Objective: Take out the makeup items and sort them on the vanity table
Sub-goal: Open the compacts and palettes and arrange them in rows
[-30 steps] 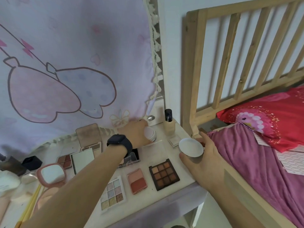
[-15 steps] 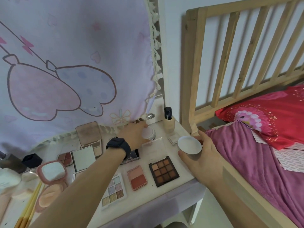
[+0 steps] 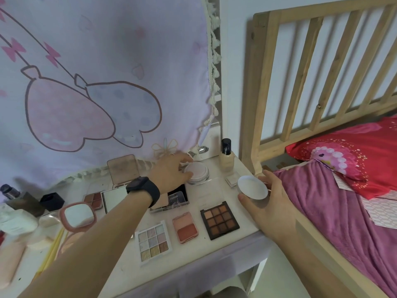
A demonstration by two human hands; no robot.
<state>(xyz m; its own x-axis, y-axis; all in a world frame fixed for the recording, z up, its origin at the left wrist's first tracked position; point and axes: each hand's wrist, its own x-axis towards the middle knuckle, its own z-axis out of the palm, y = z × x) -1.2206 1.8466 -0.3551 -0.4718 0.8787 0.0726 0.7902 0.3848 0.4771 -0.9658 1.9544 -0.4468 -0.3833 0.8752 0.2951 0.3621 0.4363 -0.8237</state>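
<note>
Landmark: a dark square palette of nine brown eyeshadow pans [image 3: 219, 220] lies flat near the front right corner of the white vanity table [image 3: 214, 191].
Left hand: the left hand [image 3: 169, 173], with a black smartwatch [image 3: 142, 189] on its wrist, is stretched out behind and left of the palette. Its fingers and thumb curve round the left rim of a round pale pink powder jar [image 3: 198, 173], gripping it.
Powder jar: it stands on the table well behind the palette, close to the back edge.
Right hand: the right hand [image 3: 268, 203] is just right of the palette at the table's edge. Thumb and fingers curl round a round white lid [image 3: 252, 187].
Lid: held tilted, white face upward, behind and right of the palette and apart from the jar.
Foundation bottle: a beige glass bottle with a black cap [image 3: 226, 157] stands upright far behind the palette.
Blush: a pink two-tone blush compact [image 3: 185, 227] lies just left of the palette.
Pastel palette: a white palette of nine shimmery pans [image 3: 153, 240] lies further left, nearer the front.
Mirror: a pink-rimmed hand mirror [image 3: 78, 215] lies well left of the palette.
Bed: a slatted wooden headboard [image 3: 300, 82] and a red pillow [image 3: 354, 158] are to the palette's right.
</note>
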